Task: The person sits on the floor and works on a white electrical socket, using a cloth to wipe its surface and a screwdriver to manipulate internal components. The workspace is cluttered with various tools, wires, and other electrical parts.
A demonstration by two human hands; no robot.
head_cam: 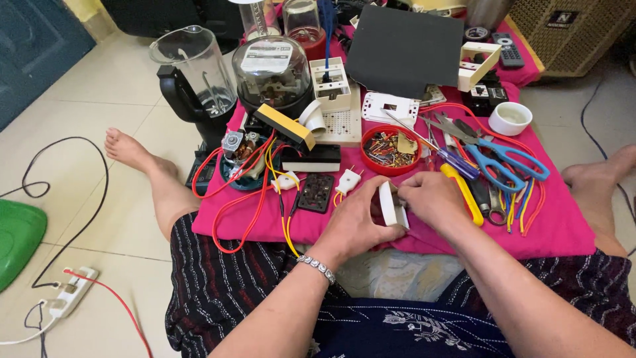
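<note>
Pink cloth [570, 232] covers the floor at centre frame, where my left hand [358, 222] grips a white switch plate [391, 205]; my right hand [430, 199] pinches its edge. Holding it steady helps.

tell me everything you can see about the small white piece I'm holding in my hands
The small white piece looks like smooth plastic, flat and roughly rectangular with rounded corners, possibly a switch or socket cover. It stands on edge, its thin side toward the camera, just above the front edge of the pink cloth. The left hand grips it from the left; the right hand pinches its right side. Its far face is hidden.
</note>
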